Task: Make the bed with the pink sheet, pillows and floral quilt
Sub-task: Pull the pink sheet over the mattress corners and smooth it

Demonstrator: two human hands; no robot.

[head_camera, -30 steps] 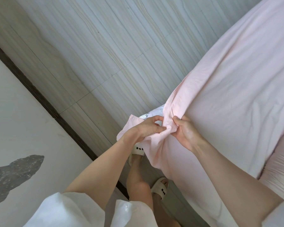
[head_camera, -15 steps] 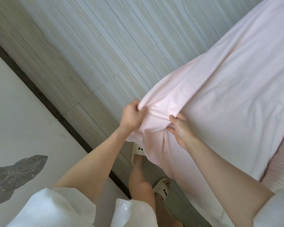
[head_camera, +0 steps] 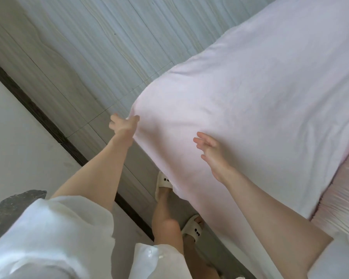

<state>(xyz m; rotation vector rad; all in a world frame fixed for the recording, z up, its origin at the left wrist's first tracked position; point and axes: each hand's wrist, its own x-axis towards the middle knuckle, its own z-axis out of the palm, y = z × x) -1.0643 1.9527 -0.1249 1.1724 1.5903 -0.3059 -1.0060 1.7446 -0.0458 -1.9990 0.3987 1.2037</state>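
Note:
The pale pink sheet billows over the bed, filling the right half of the view, its corner lifted out to the left. My left hand pinches that corner's edge at the sheet's left tip, arm stretched forward. My right hand hovers over the sheet's near side with fingers spread and nothing in them. A ruched pink bed skirt or mattress side shows at the far right under the sheet. Pillows and the floral quilt are out of sight.
Pale wood-grain floor tiles run along the bed's left side. A dark threshold strip crosses diagonally, with lighter flooring and a dark grey patch beyond it. My feet in cream slippers stand beside the bed.
Both hands held the bunched sheet corner together. My left hand has pulled the corner up and out to the left, spreading it, and my right hand has let go and opened.

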